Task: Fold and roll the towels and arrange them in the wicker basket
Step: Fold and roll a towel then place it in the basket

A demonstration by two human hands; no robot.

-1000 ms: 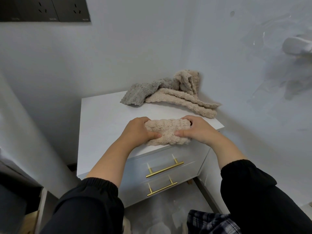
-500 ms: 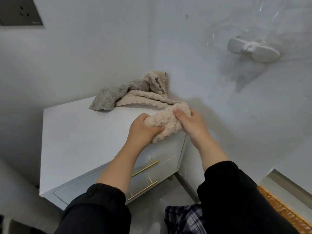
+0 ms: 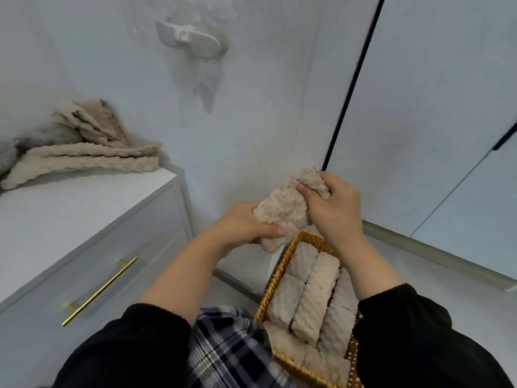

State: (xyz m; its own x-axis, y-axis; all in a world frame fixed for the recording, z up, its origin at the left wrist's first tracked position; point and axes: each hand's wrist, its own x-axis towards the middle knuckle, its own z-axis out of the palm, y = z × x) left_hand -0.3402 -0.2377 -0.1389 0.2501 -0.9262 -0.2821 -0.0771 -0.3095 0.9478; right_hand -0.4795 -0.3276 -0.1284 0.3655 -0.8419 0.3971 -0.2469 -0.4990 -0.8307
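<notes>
A rolled beige towel (image 3: 282, 211) hangs in the air between both hands, just above the far end of the wicker basket (image 3: 275, 278). My left hand (image 3: 246, 225) grips its lower end from below. My right hand (image 3: 333, 208) grips its upper end, thumb pressed into the cloth. Several rolled beige towels (image 3: 313, 292) lie side by side in the basket; my right sleeve hides the basket's right side. A pile of loose beige and grey towels (image 3: 84, 152) lies on the white drawer unit (image 3: 70, 219) at the left.
The drawer unit has a gold bar handle (image 3: 98, 292) on its front. A white wall fitting (image 3: 190, 40) sticks out high on the wall. White panels with a black strip (image 3: 352, 79) stand at the right. The basket sits low, beside my plaid-clad leg (image 3: 223, 345).
Both hands lifted the rolled towel off the drawer unit and carried it right, over the basket. My view swung right and down, bringing the basket into sight.
</notes>
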